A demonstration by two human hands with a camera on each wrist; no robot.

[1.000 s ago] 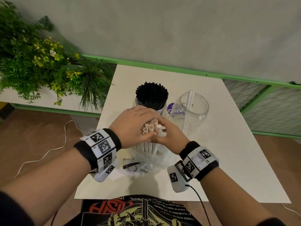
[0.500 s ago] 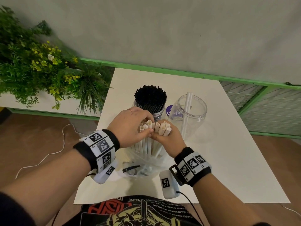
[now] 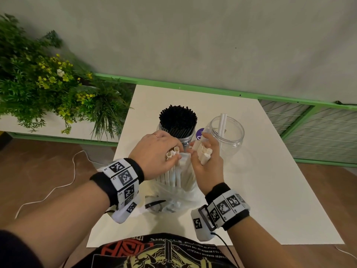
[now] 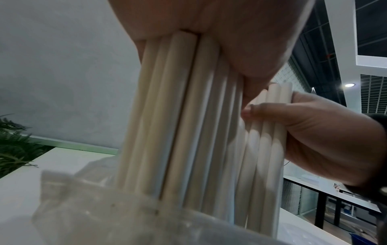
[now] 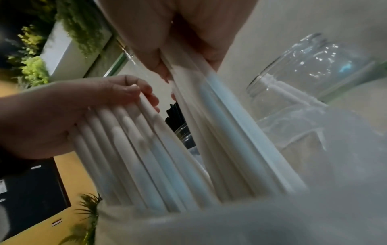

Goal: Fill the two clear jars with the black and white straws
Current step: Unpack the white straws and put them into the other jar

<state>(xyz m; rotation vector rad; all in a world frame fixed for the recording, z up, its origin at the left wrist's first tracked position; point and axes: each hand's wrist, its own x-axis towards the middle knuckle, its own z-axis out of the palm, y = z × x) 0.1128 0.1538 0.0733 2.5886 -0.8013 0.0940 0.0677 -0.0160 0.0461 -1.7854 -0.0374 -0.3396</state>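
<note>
Head view: white table (image 3: 260, 190) against a grey wall (image 3: 193, 35), green rail (image 3: 212, 91) along the far edge, leafy planter with yellow flowers (image 3: 48, 84) to the left.

Left jar (image 3: 185, 141) — packed with black straws (image 3: 178, 118), upright, tips well above the rim. Right jar (image 3: 229, 136) — clear, holding only two white straws (image 3: 222, 122) that lean on its far wall. A purple label (image 3: 199, 133) shows between the two jars.

Nearer the person, a crumpled clear plastic bag (image 3: 173, 198) sits on the table with a bundle of white straws (image 3: 173, 175) standing in it.

Left hand (image 3: 154, 153): fingers curled round the tops of the main bundle, open straw ends showing beside the thumb. The left wrist view confirms the grip from below, the straws (image 4: 178, 116) running down into the bag (image 4: 94, 207).

Right hand (image 3: 206, 161): holds a smaller cluster of white straws (image 3: 203, 153), tilted away from the main bundle toward the right jar, lower ends inside the bag. In the right wrist view this cluster (image 5: 220, 124) passes between thumb and fingers; the right jar (image 5: 303, 74) stands just beyond.

Both wrists carry black bands with coded markers (image 3: 123, 176).
</note>
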